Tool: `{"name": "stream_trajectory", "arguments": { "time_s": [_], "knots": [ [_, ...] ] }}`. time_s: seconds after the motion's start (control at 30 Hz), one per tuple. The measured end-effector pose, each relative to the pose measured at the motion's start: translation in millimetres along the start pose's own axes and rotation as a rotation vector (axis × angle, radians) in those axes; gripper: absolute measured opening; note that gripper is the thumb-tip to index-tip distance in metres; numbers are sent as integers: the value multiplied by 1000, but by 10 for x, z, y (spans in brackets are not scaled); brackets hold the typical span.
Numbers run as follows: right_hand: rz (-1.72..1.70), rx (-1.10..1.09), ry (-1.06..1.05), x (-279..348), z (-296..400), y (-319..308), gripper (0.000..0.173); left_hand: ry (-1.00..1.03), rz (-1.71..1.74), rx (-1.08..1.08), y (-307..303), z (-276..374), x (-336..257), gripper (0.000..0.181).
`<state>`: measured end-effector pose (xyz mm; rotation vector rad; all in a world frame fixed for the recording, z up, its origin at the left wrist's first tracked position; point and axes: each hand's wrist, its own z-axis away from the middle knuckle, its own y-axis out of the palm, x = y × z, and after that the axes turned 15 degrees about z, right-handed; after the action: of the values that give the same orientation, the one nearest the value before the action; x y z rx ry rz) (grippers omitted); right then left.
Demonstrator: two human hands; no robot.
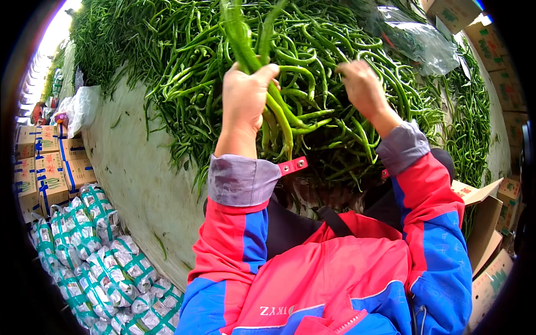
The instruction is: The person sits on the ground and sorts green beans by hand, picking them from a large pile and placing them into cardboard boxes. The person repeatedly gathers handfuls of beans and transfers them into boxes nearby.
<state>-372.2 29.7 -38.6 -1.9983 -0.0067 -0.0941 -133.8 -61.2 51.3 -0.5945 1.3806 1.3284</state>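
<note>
A large heap of long green chili peppers [197, 79] spreads over the ground before me. My left hand [251, 92] is closed around a bunch of long green peppers [240, 37]; their upper ends rise above the fist and others hang below it, slightly blurred. To its right, over the heap, is my right hand [360, 86], with bent, blurred fingers close to some peppers. Whether it grips one cannot be told. Below the hands, between my legs, lie more peppers on a dark, partly hidden surface.
Wrapped bundles with green tape [100, 268] and stacked cardboard boxes [52, 171] stand at the left. Pale ground sheeting [134, 167] lies beside the heap. Clear plastic [423, 42] rests at upper right, an open cardboard box [481, 222] at my right side, more boxes [488, 42] beyond.
</note>
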Motion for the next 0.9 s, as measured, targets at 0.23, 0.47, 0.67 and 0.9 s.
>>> {"name": "stream_trajectory", "arguments": {
  "time_s": [0.23, 0.47, 0.67, 0.9],
  "knots": [
    [497, 289, -205, -243, 102, 391, 15, -34, 250, -47, -141, -15, -74, 17],
    [735, 348, -400, -363, 180, 574, 17, -22, 266, -51, -114, -96, -66, 15],
    [958, 318, -232, -745, -142, -60, 17, -12, 261, -50, -123, -31, -101, 15],
    [582, 1, -103, -936, -101, -923, 21, -21, 242, -46, -117, -63, -102, 17]
  ]
}}
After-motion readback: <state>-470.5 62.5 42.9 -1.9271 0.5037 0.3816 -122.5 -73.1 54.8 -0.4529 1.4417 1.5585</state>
